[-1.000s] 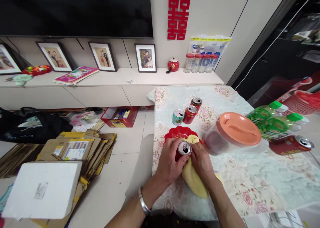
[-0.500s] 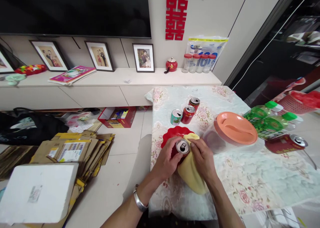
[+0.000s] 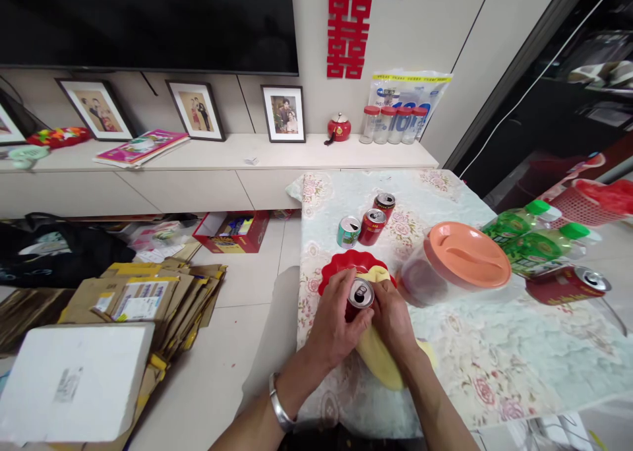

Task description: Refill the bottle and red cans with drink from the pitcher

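Note:
My left hand (image 3: 337, 322) is wrapped around an opened red drink can (image 3: 361, 294), its silver top facing up toward me. Against the can's right side, my right hand (image 3: 394, 316) is closed on a yellow cloth (image 3: 380, 359), which drapes down below the fingers. Behind both hands lies a red scalloped plate (image 3: 341, 264), partly covered by them. Farther back on the table stand a small green can (image 3: 349, 232), a red can (image 3: 372, 227) and another dark-rimmed red can (image 3: 384, 204), all with opened tops.
To the right is a clear container with an orange lid (image 3: 467, 256). Beyond it are green-capped bottles (image 3: 548, 243) and a large red can-shaped item (image 3: 566, 285). The flowered tablecloth (image 3: 487, 345) covers the table. Flattened cardboard (image 3: 113, 299) and a white foam box (image 3: 74, 382) are on the left.
The can and left hand have shifted slightly down. My right hand has moved lower and closer in along the can, and the cloth has bunched and spread to the right beneath the forearm.

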Demonstrator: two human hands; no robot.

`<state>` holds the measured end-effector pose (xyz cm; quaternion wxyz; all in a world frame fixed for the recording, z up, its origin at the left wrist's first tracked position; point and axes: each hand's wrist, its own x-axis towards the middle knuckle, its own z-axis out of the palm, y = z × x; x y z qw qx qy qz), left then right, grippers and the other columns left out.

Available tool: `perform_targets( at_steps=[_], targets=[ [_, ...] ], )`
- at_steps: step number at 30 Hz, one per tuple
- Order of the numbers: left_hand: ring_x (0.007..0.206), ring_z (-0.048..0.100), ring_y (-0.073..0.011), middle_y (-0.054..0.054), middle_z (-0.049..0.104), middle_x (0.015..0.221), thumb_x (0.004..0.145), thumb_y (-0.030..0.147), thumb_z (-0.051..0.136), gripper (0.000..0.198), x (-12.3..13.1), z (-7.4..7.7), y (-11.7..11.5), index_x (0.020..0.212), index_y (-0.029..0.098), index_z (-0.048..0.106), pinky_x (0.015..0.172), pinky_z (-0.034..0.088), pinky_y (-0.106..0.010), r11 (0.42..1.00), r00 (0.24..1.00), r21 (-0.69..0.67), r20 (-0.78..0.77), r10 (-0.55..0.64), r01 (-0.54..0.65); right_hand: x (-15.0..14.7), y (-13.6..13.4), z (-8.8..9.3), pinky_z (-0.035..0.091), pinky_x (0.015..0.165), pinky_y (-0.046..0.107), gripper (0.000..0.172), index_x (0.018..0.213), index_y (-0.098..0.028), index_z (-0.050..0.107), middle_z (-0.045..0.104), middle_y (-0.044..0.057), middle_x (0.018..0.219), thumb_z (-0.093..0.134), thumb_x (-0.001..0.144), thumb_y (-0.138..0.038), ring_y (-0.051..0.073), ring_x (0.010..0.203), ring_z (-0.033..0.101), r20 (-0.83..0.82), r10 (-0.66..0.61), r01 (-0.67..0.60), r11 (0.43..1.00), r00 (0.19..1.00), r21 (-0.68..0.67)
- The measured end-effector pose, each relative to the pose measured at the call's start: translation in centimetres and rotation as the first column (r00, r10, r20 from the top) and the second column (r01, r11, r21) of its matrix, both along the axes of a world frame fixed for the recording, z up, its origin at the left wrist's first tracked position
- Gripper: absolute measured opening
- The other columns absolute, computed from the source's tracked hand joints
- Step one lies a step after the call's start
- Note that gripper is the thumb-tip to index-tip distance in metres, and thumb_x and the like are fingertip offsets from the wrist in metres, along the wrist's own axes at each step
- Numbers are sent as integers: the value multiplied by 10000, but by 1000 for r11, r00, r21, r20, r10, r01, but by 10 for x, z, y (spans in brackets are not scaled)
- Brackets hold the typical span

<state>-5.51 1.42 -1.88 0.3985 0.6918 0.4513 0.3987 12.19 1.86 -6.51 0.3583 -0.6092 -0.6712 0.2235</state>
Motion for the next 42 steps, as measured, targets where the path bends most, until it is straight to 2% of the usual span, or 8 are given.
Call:
perform_targets(
  at_steps=[3,6,13,19,24,28,35,42],
  targets=[
    [1339,533,-341,-145,504,1408,852,252,728,707,5,-5,1,1518,238,490,1154,477,-585,995,993,29,-73,92,-91,-1,0,-1,566,729,334,252,1023,-184,696,679,8,920,599,1033,-417,145,786,647,-11,-14,14,1000,1000,6],
    [1272,566,-317,-121,518,1324,852,226,731,679,6,-5,3,1496,258,516,1118,506,-561,993,990,41,-81,116,-113,0,-2,4,576,813,386,286,1048,-185,713,712,23,946,578,1041,-436,176,878,687,-62,-17,19,999,998,33],
    [1244,605,-303,-105,605,1314,833,211,778,627,2,1,6,1395,248,503,1092,506,-537,992,991,-12,34,127,-126,1,-11,31,554,931,419,281,1114,-224,752,751,89,1044,518,1044,-363,234,1043,700,-190,-51,74,991,980,112],
    [1116,644,-267,-77,652,1179,820,207,789,427,1,3,6,1196,222,587,992,537,-443,993,991,7,66,120,-120,-1,7,37,564,875,403,296,1068,-204,751,737,51,977,544,1044,-414,203,951,701,-195,0,18,996,981,89],
    [1149,634,-268,-78,648,1217,815,180,772,442,0,3,7,1211,229,582,1019,520,-447,995,993,12,77,94,-95,1,23,25,580,867,413,353,1007,-178,723,749,32,964,571,1038,-495,186,921,717,-160,61,-58,998,985,22],
    [1127,645,-266,-72,653,1197,807,162,774,449,0,4,7,1206,230,579,1003,531,-445,995,991,-4,82,104,-104,3,14,20,579,822,389,348,1001,-177,723,746,24,928,558,1047,-480,178,880,716,-122,60,-59,998,991,10],
    [1173,635,-267,-66,657,1237,760,84,784,525,1,6,7,1219,242,583,1059,513,-470,995,992,-26,76,101,-100,8,-9,44,553,793,391,265,1060,-232,744,702,72,915,511,1043,-358,231,880,680,-62,-36,46,986,997,163],
    [1194,631,-270,-74,650,1256,792,124,785,502,0,7,7,1234,235,575,1066,507,-471,995,992,-52,87,92,-88,2,-8,63,545,725,331,275,1136,-237,761,633,61,898,508,1036,-276,198,803,660,58,89,-99,975,994,200]
  ],
)
